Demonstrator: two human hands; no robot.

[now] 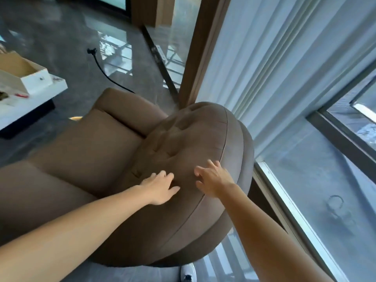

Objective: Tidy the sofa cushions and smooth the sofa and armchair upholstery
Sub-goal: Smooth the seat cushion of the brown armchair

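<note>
Our left hand [160, 188] and right hand [213, 180] rest flat, fingers spread, gripping nothing, on the armchair [183, 143] backrest; hands slightly apart.

Floor [61, 33]: grey, glossy, with window reflections.
Low table [34, 98]: white top on a dark base, at the left edge.
Open box [24, 76]: white-walled, set on the low table.
Cable [101, 68]: black, laid across the floor, ending in a plug.
Curtain [274, 58]: pale, pleated, hung beside the window [325, 169].
Wooden post [203, 47]: brown, seen left of the curtain.
</note>
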